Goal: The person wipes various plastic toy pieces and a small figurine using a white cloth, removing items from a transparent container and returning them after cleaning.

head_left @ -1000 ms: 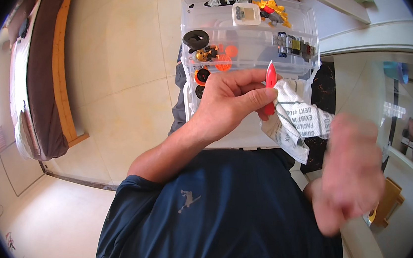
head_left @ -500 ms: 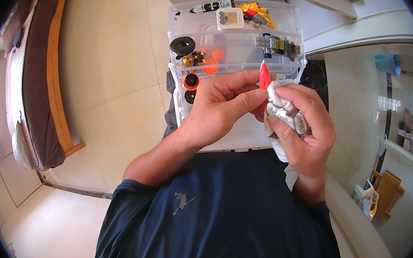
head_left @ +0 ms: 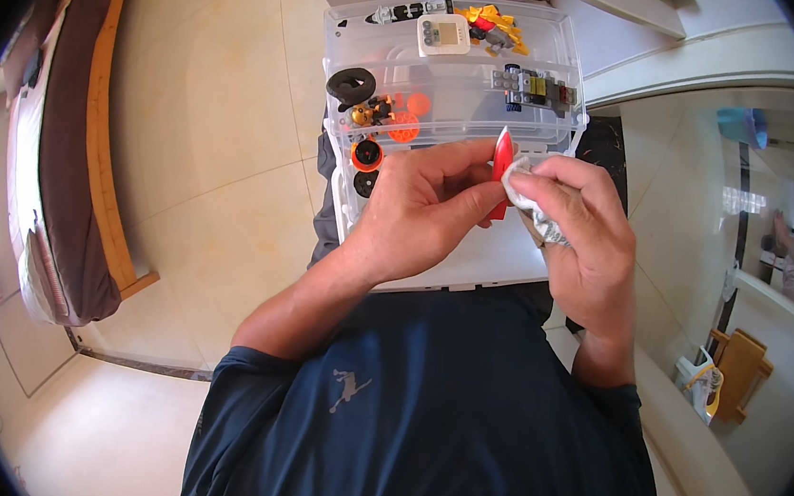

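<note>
My left hand is closed, thumb and fingers pinching a slim red pointed toy piece with a white tip, held upright. Its lower part is partly covered by my fingers. My right hand grips a crumpled white cloth with grey markings, which is pressed against the right side of the red piece. Both hands are over the near part of a clear plastic box.
On the box lie a white timer with a screen, a yellow toy figure, a grey block vehicle, a black ring and orange round pieces. A bed stands at left, a wooden stool at right.
My right hand has shifted, and the cloth is bunched smaller in its fingers, with its lower end no longer hanging out. The red piece has moved slightly nearer to me.
</note>
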Demonstrator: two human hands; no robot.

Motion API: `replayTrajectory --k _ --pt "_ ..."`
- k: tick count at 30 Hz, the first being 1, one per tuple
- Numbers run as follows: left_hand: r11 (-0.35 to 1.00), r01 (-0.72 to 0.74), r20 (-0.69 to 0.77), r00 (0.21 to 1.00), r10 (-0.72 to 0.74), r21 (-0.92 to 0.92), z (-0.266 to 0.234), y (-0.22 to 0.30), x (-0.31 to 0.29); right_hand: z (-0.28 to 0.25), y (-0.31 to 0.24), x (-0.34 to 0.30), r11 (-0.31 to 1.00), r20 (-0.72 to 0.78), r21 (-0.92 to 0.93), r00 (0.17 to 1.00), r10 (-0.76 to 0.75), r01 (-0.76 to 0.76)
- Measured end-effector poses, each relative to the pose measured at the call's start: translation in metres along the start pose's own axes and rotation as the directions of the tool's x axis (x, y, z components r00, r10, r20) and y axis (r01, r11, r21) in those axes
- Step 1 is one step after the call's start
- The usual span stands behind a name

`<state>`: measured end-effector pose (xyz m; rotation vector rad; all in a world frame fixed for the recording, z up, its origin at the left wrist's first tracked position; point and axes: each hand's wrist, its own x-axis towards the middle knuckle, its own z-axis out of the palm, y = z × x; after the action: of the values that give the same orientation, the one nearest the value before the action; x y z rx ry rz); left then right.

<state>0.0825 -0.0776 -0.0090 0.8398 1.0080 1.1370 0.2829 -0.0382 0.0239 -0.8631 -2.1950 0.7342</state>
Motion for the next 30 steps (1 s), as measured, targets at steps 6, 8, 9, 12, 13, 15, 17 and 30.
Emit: replayTrajectory --k 6,8,9,12,13,15,17,30 --pt "0.986 0.022 0.128 0.991 -0.043 0.164 0.001 0.006 -0.002 -0.002 -0.001 0.006 0.997 -0.099 -0.076 0.995 -0.001 -0.007" --pt "0.984 -0.024 0.116 0.993 0.003 0.175 0.002 0.003 -0.003 0.000 -0.003 0.006 0.994 -0.088 -0.112 0.996 -0.029 0.019" --pt "0.983 -0.047 0.110 0.994 0.027 0.180 0.002 0.002 -0.003 0.001 0.000 0.003 0.993 -0.088 -0.113 0.996 -0.029 0.019" --pt "0.969 -0.029 0.120 0.993 -0.001 0.246 -0.004 0.004 -0.001 0.000 0.006 -0.002 0.990 -0.055 -0.125 0.996 -0.077 0.069" --pt "0.969 -0.027 0.121 0.993 -0.002 0.246 -0.004 0.003 0.000 -0.005 0.005 -0.003 0.989 0.004 -0.130 0.997 -0.074 0.074" --pt "0.983 -0.018 0.114 0.994 -0.003 0.185 -0.004 0.000 -0.001 -0.007 0.003 -0.002 0.988 0.062 -0.134 0.996 -0.070 0.078" --pt "0.980 -0.060 0.122 0.992 0.037 0.190 -0.002 -0.004 -0.001 -0.004 0.001 0.002 0.993 -0.082 -0.116 0.996 -0.036 0.026" --pt "0.993 -0.089 0.104 0.991 0.082 0.071 -0.009 -0.005 -0.001 0.008 0.000 -0.010 0.964 -0.039 -0.254 0.995 -0.093 0.080"
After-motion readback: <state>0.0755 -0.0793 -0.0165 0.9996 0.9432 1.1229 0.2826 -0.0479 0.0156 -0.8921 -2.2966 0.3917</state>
